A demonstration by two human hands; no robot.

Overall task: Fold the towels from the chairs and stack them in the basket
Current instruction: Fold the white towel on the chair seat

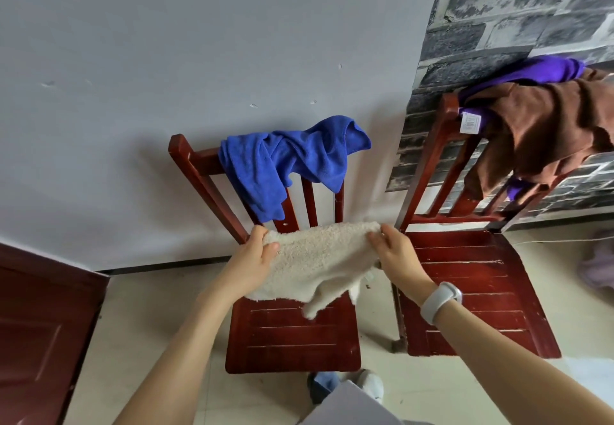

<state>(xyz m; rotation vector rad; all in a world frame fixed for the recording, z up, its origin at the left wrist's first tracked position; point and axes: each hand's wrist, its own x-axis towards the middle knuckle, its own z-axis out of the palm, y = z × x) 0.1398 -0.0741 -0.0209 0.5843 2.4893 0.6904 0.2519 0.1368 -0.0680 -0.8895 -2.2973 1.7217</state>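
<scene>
While stretched taut, cream towel (315, 258) spans both hands.

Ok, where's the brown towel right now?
In the head view the brown towel hangs over the backrest of the right-hand chair by the brick-pattern wall, lying on top of a purple towel.

Towel-draped red chairs (292, 335) on tiled floor (139, 325)

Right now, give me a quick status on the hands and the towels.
Left hand and right hand both pinch the fluffy cream towel, spread above the left red wooden chair. Blue towel, brown towel wait on chairbacks. Basket unseen.
</scene>
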